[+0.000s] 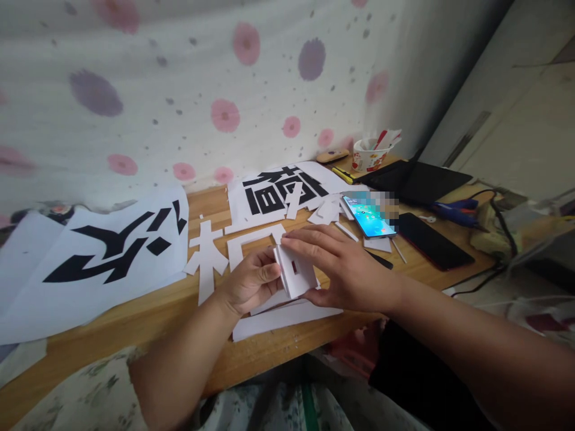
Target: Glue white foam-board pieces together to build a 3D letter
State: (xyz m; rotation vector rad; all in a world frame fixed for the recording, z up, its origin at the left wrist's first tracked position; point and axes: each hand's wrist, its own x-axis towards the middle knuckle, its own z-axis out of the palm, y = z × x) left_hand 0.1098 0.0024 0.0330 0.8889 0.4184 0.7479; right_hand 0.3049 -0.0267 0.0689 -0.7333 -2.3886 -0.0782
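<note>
Left hand at nine o'clock, right hand at three, both clamping the slotted white board: best press evenly.

white slotted piece, held up, tilted

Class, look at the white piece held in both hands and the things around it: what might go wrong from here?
1. The white piece, gripped between the left hand and the right hand, looks thin-edged, so a hard squeeze could bend it.
2. A white cutout lies close to the left wrist; a sweep of that arm might nudge it.
3. The lit phone lies near loose scraps, so reaching there may disturb them.
</note>
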